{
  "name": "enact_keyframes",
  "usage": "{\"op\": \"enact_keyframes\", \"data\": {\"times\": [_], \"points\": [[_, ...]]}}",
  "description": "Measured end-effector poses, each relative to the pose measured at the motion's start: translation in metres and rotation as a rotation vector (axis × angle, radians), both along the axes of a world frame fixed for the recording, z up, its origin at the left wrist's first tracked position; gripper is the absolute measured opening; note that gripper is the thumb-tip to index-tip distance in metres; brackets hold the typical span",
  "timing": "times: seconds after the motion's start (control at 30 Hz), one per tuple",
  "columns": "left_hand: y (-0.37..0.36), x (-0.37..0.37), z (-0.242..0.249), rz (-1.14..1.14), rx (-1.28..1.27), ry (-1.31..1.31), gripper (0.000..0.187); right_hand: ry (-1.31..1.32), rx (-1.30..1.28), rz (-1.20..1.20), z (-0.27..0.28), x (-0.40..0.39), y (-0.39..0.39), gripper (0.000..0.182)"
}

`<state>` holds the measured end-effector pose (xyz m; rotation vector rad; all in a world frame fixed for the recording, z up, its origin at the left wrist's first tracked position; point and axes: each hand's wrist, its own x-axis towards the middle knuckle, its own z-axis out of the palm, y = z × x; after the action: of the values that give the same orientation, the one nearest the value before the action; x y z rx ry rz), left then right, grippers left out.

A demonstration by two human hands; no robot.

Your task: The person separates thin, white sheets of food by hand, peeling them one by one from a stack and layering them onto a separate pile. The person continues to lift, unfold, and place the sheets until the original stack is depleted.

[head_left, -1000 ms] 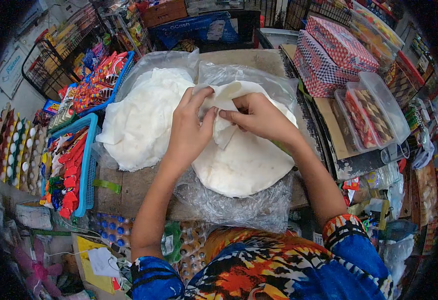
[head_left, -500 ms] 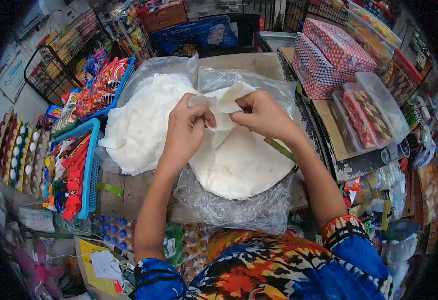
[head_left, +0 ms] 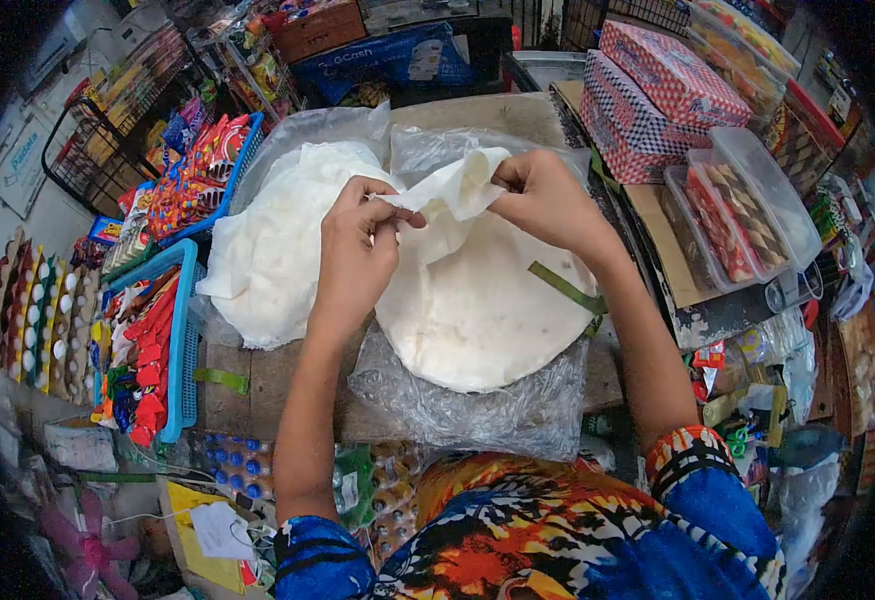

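Observation:
A thin white spring roll wrapper (head_left: 445,225) is lifted and curled at its far edge. My left hand (head_left: 358,240) is closed, pinching the wrapper's left part between thumb and fingers. My right hand (head_left: 548,205) is closed on its upper right edge. Below lies a round stack of wrappers (head_left: 493,325) on crumpled clear plastic (head_left: 458,425). A green strip (head_left: 563,288) rests across the stack's right side. To the left, a loose pile of peeled wrappers (head_left: 283,240) lies on another plastic sheet (head_left: 303,130).
Blue baskets (head_left: 186,345) of packaged snacks and egg trays (head_left: 43,320) stand at left. A second green strip (head_left: 223,380) lies on the wooden table (head_left: 268,400). Checkered boxes (head_left: 648,120) and a plastic tub of wafer sticks (head_left: 743,215) are at right.
My hands have spread slightly apart. More of the wrapper is raised off the stack, and its curled edge stands higher between them.

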<state>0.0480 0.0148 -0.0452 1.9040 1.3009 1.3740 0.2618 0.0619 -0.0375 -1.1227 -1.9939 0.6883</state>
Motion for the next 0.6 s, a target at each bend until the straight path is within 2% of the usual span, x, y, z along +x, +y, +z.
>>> {"op": "enact_keyframes", "data": {"times": [0.2,0.4,0.5,0.6], "points": [[-0.002,0.000,0.002,0.044,0.102,0.134,0.015,0.033,-0.010,-0.030,-0.001,-0.005,-0.003,0.027],[0.002,0.003,-0.006,0.029,0.066,0.014,0.020,-0.006,-0.143,0.068,0.001,-0.008,-0.006,0.025],[0.003,0.003,-0.008,0.011,0.063,0.006,0.021,0.010,-0.085,0.122,0.001,-0.011,-0.009,0.027],[0.004,0.002,-0.010,0.000,0.040,-0.025,0.020,-0.074,-0.176,0.130,0.004,-0.013,-0.013,0.034]]}}
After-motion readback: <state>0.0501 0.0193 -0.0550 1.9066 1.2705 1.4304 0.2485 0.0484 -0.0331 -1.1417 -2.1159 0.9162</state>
